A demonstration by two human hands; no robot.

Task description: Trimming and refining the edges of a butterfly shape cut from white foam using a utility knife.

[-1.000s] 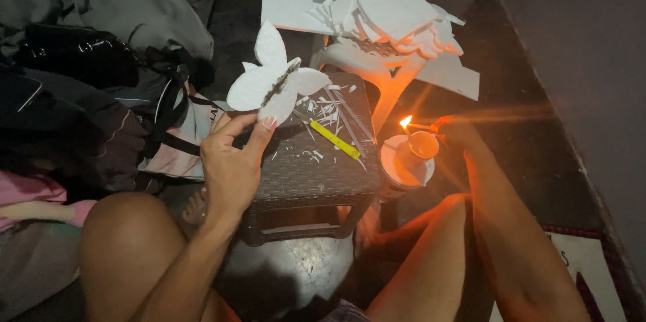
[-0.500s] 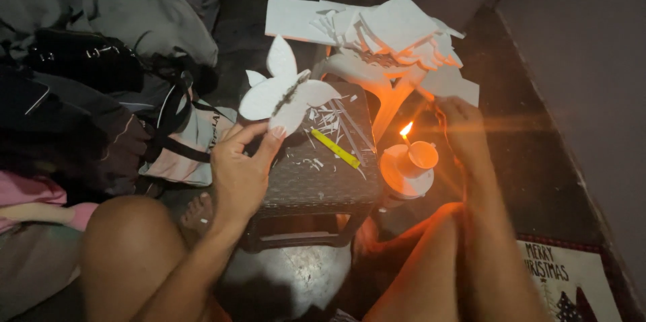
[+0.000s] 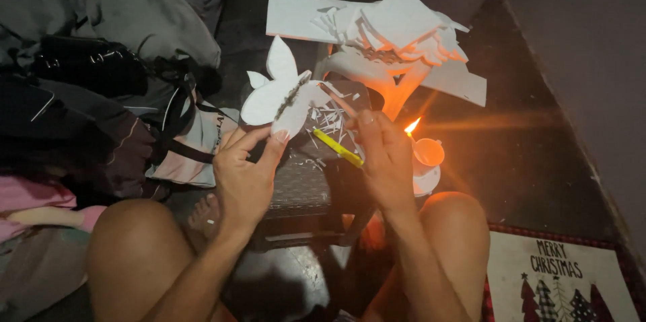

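Your left hand (image 3: 245,174) pinches the white butterfly-shaped foam cutout (image 3: 279,96) by its lower edge, thumb and fingers closed on it, above the dark woven stool top (image 3: 303,184). Your right hand (image 3: 383,157) hovers just beside, fingers loosely curled, holding nothing. Yellow craft knife (image 3: 338,148) lies on the stool among white scraps. Lit candle on a white saucer (image 3: 424,157) burns right of that hand. Stacked white foam sheets (image 3: 383,26) sit beyond
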